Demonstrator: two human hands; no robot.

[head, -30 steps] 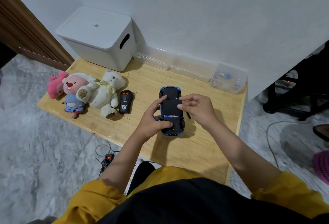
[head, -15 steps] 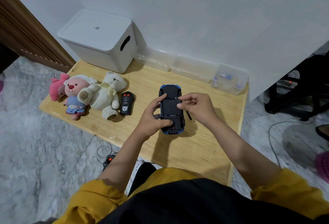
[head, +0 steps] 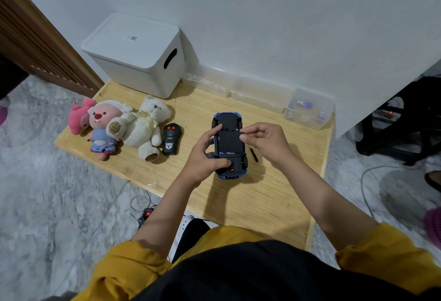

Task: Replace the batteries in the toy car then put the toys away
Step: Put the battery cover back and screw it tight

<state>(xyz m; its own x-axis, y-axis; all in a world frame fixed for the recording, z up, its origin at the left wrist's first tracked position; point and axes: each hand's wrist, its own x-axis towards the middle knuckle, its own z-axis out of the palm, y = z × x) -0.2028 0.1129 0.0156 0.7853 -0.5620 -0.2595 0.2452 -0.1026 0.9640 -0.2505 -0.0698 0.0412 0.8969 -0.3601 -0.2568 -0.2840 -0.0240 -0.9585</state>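
Observation:
A blue toy car (head: 228,145) lies upside down on the wooden table (head: 267,195), its black underside up. My left hand (head: 205,155) grips the car's left side, thumb pressed on the rear of the chassis. My right hand (head: 265,141) pinches the right edge of the black battery cover (head: 228,141), which sits slightly lifted so a strip of batteries shows at its near edge. A black screwdriver (head: 254,155) lies on the table just right of the car, partly under my right hand.
A black remote control (head: 170,139) lies left of the car, beside a white teddy bear (head: 143,126) and a pink plush (head: 101,125). A white lidded bin (head: 136,54) stands at the back left. Clear plastic boxes (head: 309,109) line the wall; the rightmost holds batteries.
My right hand's fingertips have shifted slightly on the cover's right edge. The car and my left hand have stayed in place; the head camera has drifted a little.

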